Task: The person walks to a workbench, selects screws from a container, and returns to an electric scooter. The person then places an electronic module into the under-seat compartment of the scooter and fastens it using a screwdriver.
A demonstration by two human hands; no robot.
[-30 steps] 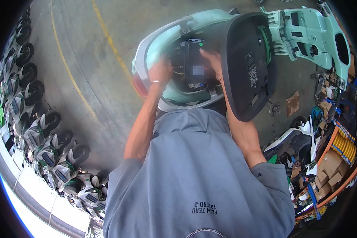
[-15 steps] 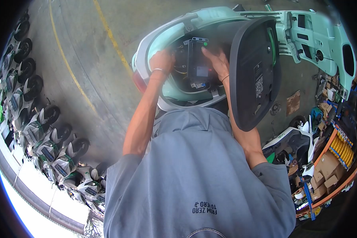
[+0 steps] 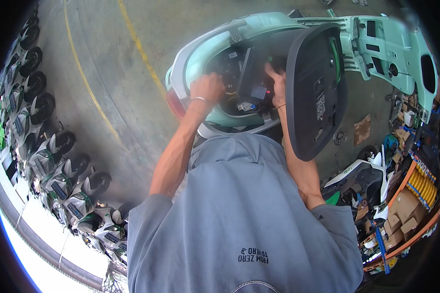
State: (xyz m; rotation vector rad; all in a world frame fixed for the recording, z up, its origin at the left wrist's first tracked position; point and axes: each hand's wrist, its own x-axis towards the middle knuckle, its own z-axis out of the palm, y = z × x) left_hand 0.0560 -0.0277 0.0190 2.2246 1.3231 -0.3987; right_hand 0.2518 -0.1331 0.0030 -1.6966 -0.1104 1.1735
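A mint-green scooter body (image 3: 220, 118) lies below my head, its compartment open under a raised black seat (image 3: 310, 105). Inside, a dark box (image 3: 254, 73) with a pale label sits tilted. My left hand (image 3: 208, 88) is closed at the compartment's left edge, close to some wires; what its fingers grip is hidden. My right hand (image 3: 277, 83) is at the box's right side, thumb raised, and its other fingers are in shadow. A small metal connector (image 3: 246, 106) lies below the box.
Rows of scooters (image 3: 58, 171) line the left. Mint-green body panels (image 3: 396, 49) extend at the upper right. An orange rack (image 3: 403, 188) with cardboard boxes (image 3: 406, 210) and a white scooter panel (image 3: 349, 171) stand at the lower right.
The dark box has gone from lying flat to tilted, its left side raised. My left hand has shifted slightly right and down, and my right hand slightly right.
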